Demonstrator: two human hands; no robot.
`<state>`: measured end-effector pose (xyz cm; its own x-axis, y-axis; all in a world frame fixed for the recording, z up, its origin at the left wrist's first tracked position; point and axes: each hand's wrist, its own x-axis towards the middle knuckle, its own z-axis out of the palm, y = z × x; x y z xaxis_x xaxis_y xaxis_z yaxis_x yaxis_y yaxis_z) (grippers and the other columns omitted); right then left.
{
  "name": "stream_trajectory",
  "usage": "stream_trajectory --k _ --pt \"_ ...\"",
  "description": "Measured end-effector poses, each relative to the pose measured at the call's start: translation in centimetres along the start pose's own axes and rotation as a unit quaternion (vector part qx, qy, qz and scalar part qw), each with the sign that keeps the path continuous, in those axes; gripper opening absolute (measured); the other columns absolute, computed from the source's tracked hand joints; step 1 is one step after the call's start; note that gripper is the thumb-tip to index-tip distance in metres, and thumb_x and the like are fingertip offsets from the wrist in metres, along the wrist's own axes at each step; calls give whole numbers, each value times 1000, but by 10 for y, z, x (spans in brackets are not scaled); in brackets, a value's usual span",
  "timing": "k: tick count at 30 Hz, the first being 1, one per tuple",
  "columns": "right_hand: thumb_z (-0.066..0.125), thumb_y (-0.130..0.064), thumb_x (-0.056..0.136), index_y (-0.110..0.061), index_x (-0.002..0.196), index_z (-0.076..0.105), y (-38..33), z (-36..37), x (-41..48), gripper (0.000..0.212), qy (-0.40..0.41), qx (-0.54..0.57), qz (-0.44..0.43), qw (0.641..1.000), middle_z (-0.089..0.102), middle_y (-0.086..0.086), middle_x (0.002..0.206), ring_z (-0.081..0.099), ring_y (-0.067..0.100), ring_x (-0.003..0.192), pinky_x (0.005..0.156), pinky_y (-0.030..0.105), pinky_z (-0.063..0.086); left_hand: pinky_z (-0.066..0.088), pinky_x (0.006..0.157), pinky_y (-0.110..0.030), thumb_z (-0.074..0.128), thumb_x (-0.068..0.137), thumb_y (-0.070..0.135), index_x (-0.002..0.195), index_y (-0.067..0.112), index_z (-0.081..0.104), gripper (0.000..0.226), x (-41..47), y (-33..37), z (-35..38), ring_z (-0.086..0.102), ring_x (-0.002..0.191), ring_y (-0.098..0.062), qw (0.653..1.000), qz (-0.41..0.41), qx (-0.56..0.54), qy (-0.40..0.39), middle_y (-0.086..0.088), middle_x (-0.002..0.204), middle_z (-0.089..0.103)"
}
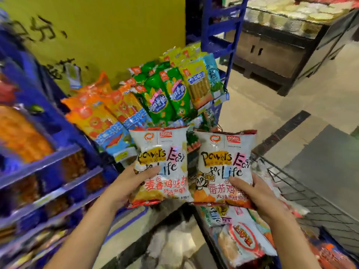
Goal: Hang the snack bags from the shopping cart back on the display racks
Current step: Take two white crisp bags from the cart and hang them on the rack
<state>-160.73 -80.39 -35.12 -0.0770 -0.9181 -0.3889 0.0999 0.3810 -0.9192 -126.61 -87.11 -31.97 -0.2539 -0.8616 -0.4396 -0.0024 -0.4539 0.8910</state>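
2 white snack bags are held up in front of the person, 1 per hand, side by side and upright with a thin gap between them. The left hand [128, 184] grips the left bag [161, 162] by its lower left edge, thumb laid across the front and fingers hidden behind. The right hand [260, 197] grips the right bag [225, 166] at its lower right corner the same way, thumb on the front. Both forearms come up from the bottom of the view, and the hands are apart, each clamped on its own bag. The bags sit just below the display rack [219, 45], where green bags [165, 94] and orange bags [93, 115] hang in tilted rows. Under the right bag, more snack bags [239, 237] lie in the wire shopping cart [310, 193]. Blue shelves [48, 158] run along the left, pretty blurry.
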Motion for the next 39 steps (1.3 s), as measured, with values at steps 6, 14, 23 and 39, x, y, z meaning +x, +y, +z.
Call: stream_trajectory --k 6,14,23,39 --pt "91 -50 58 -29 129 64 0 72 3 78 -153 -30 8 988 77 -1 118 74 22 109 102 46 53 49 106 -52 74 85 25 135 17 61 53 -100 -36 -57 70 116 -33 992 2 -38 118 -9 127 73" --pt "94 -52 60 -24 125 66 -4 222 -41 77 -337 -94 11 937 78 1 116 75 23 106 98 43 54 48 109 -54 87 77 36 135 19 62 65 -276 -90 -130 70 116 -32 951 59 -100 287 -8 127 73" --pt "92 -57 57 -26 126 64 56 402 -182 81 -494 -179 -3 851 78 0 116 76 23 105 85 33 62 42 113 -58 84 84 32 135 15 63 58 -503 -208 -187 65 123 -40 880 113 -217 408 -17 134 67" --pt "70 -28 91 -22 132 61 176 665 -428 42 -679 -284 31 677 77 6 118 75 29 105 97 46 56 55 102 -49 70 95 9 141 11 52 50 -807 -352 -210 67 120 -37 755 141 -257 587 -14 134 68"
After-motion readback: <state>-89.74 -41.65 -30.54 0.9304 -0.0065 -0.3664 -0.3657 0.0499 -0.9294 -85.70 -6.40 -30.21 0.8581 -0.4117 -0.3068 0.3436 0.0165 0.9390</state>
